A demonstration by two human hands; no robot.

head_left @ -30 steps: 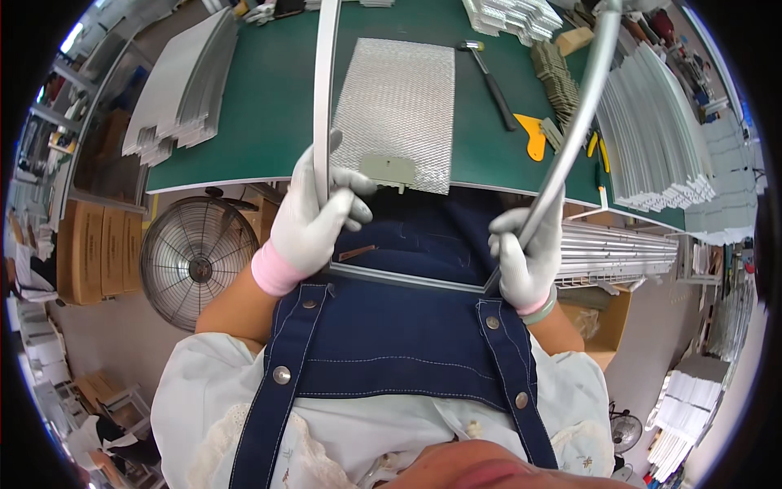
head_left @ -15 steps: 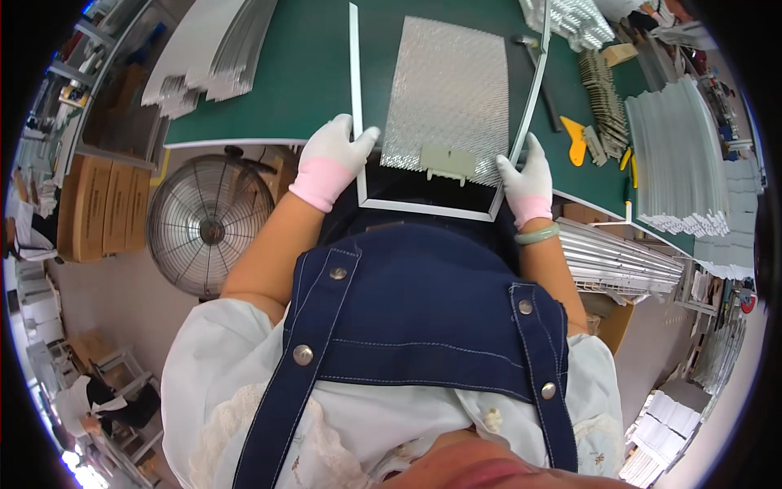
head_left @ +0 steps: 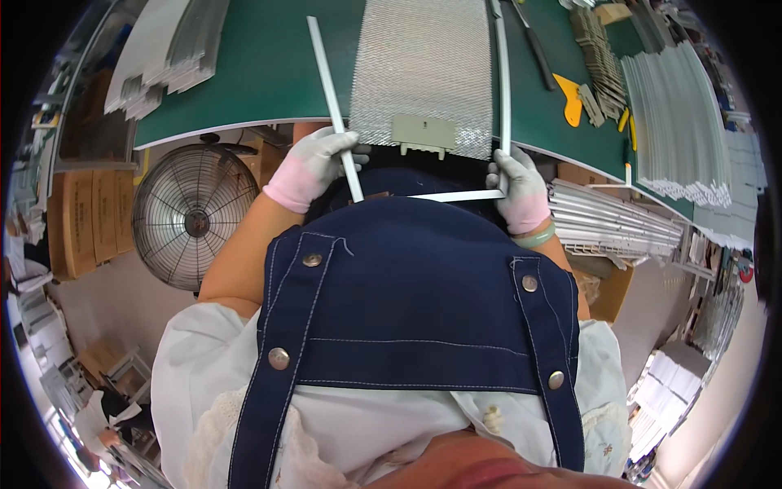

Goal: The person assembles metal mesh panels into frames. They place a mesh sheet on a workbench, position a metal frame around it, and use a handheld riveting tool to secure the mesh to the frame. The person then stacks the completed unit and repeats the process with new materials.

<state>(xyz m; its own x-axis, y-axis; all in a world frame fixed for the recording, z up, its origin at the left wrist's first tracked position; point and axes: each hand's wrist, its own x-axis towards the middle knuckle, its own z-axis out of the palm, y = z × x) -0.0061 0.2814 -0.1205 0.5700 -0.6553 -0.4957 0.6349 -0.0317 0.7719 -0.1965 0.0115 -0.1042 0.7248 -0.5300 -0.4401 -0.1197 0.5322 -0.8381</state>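
Bright, even light fills the centre of this wide fisheye view, glinting off the silver mesh sheet and whitening the metal frame strips, while a dark shadow lies between the desk and the navy apron bib. White glare burns out the lower left rim, and black darkens the corners. The middle looks fairly crisp; toward the edges, the stacked grey panels bow, and small background details smear into softness.
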